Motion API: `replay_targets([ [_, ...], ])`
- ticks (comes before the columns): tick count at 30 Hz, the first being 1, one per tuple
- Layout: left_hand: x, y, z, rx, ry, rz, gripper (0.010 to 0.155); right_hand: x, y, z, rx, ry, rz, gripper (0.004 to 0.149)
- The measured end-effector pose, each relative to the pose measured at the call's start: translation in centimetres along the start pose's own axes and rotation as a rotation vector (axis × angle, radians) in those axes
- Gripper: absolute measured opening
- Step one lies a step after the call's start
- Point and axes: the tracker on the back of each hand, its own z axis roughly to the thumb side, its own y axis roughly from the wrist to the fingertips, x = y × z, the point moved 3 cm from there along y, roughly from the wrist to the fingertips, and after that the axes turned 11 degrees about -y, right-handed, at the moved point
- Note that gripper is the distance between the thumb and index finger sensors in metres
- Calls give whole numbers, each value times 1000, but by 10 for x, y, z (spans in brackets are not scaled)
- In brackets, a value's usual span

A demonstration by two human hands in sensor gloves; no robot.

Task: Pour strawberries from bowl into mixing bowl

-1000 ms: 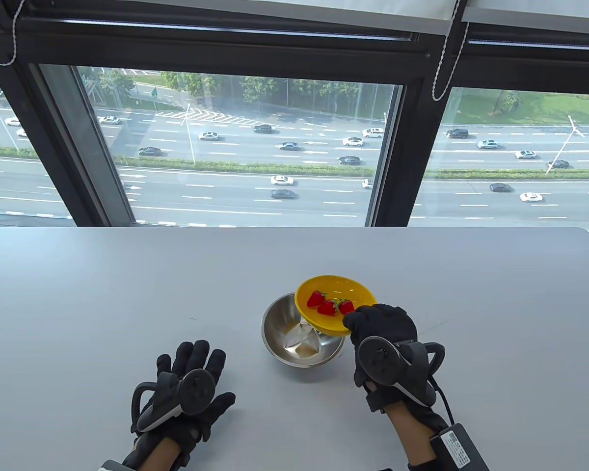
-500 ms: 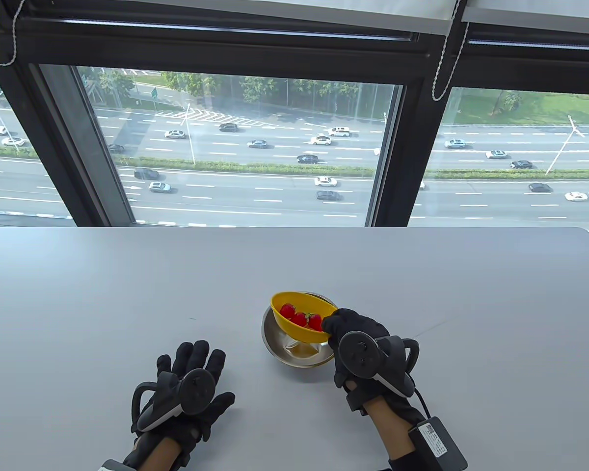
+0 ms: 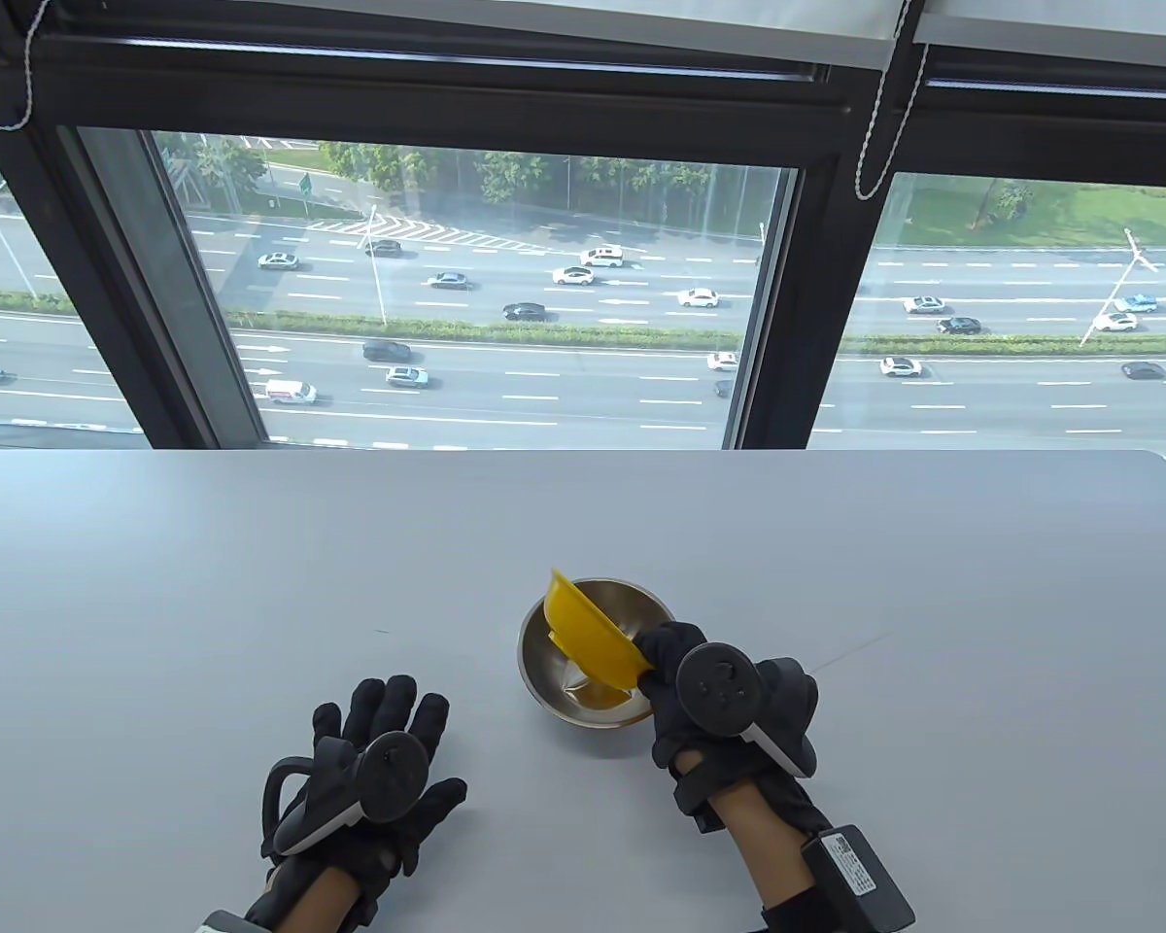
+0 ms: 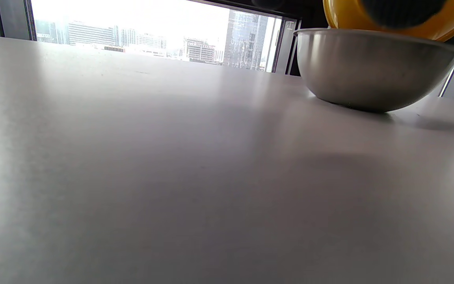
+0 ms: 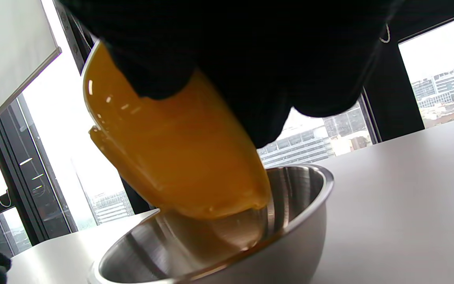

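Note:
My right hand (image 3: 685, 671) grips the rim of the yellow bowl (image 3: 593, 641) and holds it tipped steeply to the left over the steel mixing bowl (image 3: 641, 604). Only the yellow bowl's underside shows, so the strawberries are hidden. In the right wrist view the yellow bowl (image 5: 172, 157) hangs with its lower edge inside the mixing bowl (image 5: 298, 221). My left hand (image 3: 379, 758) lies flat and open on the table, left of the mixing bowl. The left wrist view shows the mixing bowl (image 4: 369, 71) with the yellow bowl (image 4: 341, 15) above it.
The grey table (image 3: 253, 583) stretches wide to the left, right and back. A large window with a black frame (image 3: 777, 321) stands behind the table's far edge.
My right hand has moved left and tilted the yellow bowl from nearly level to steeply tipped over the mixing bowl. The strawberries seen earlier no longer show. My left hand has not moved.

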Motion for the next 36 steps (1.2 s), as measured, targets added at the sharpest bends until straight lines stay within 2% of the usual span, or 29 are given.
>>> replay_targets([
  [15, 1, 0, 0, 3, -4, 2, 86, -13, 5, -34, -129, 364, 82, 45],
  [26, 2, 0, 0, 2, -3, -1, 86, -12, 5, -46, -157, 441, 68, 46],
  [36, 1, 0, 0, 2, -5, -1, 86, 2, 5, -53, -147, 452, 15, 46],
])
